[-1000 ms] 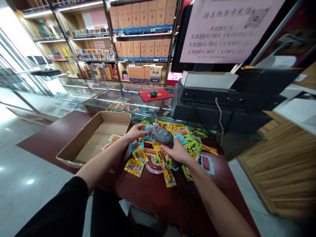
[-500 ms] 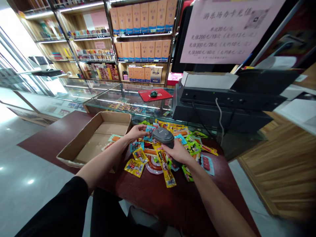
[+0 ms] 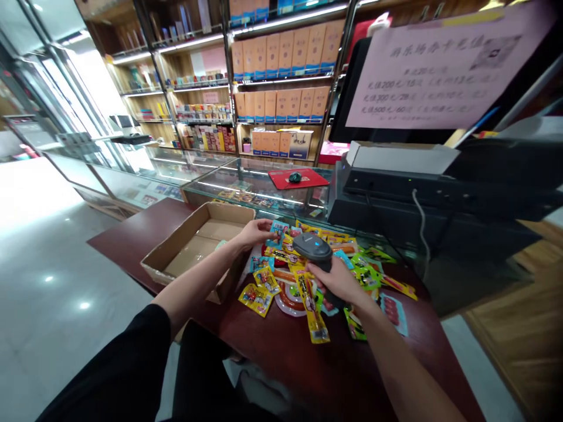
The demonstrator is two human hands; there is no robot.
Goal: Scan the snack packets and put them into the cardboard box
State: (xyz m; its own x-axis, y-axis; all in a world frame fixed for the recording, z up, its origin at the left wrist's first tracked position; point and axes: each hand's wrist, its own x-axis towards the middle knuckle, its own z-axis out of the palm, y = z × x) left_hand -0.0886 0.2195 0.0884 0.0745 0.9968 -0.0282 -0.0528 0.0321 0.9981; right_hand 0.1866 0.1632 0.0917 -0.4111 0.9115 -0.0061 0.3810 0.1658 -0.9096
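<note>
A small light-blue printed plastic packet [image 3: 278, 232] is pinched at its edge between the thumb and fingers of the left hand [image 3: 257, 233], over the far side of a heap of snack packets. At between three and four o'clock from it, the dark-grey handheld scanner [image 3: 313, 247] shows a small blue light on its head; the right hand [image 3: 336, 280] is wrapped around its handle, fingers curled.

Below the hands, a long yellow plastic packet [image 3: 311, 305] lies at five o'clock from the light-blue one, beside a curved reddish-brown sausage in clear wrapping [image 3: 292, 306]. Small yellow printed packets [image 3: 255, 300] overlap at seven o'clock, green plastic packets [image 3: 365, 272] cluster near four, and farther out that way is a flat pale-blue-edged pack of dark-red pieces [image 3: 393, 313]. All lie on the dark red-brown surface [image 3: 281, 351].

An open brown cardboard box [image 3: 229, 215] stands toward nine o'clock. At one o'clock, a black computer mouse [image 3: 295, 177] rests on a red rectangular mouse pad [image 3: 314, 179]; at two, a pink printed paper sign [image 3: 422, 76] covers a dark monitor.
</note>
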